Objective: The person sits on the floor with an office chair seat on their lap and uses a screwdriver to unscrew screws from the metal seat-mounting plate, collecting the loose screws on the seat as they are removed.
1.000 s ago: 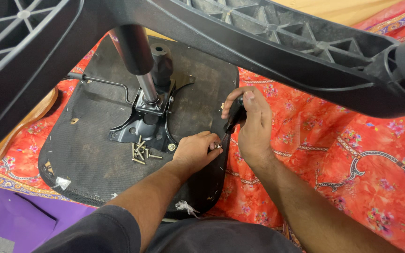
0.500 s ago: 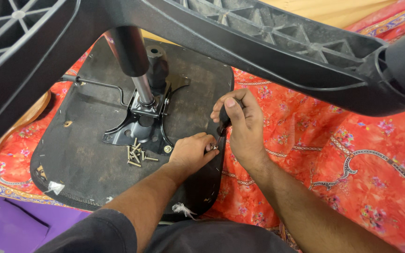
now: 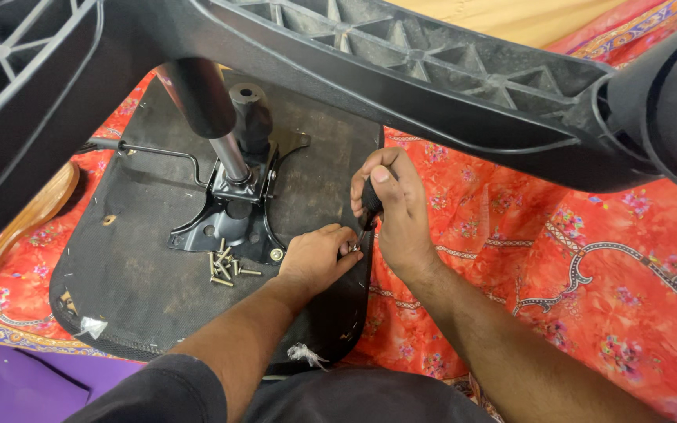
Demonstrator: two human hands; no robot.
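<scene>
A screwdriver (image 3: 370, 205), clamped in the right hand (image 3: 396, 205), bears on a screw (image 3: 352, 247) pinched by the left hand (image 3: 316, 254) at the upturned seat base's (image 3: 143, 266) right edge, right of the loose screws (image 3: 225, 266); a tilted driver could slip onto the fingers

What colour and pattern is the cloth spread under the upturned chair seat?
The cloth is orange-red with small floral motifs; head view.
</scene>
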